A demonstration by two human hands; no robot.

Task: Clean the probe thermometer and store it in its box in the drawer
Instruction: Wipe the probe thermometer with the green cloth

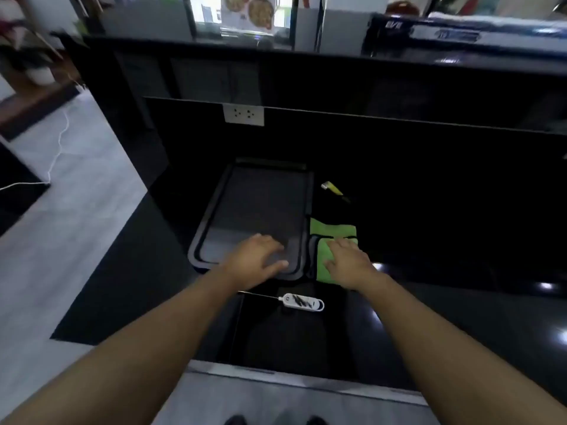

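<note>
A white probe thermometer lies on the black counter near its front edge, its thin metal probe pointing left under my left forearm. My left hand hovers open over the near end of a dark grey tray, fingers spread. My right hand rests flat with fingers apart on a folded green cloth just right of the tray. Neither hand touches the thermometer. No box or drawer shows.
A small yellow object lies on the counter beyond the cloth. A white power socket sits on the black back panel. The counter's left edge drops to a grey floor with a white cable.
</note>
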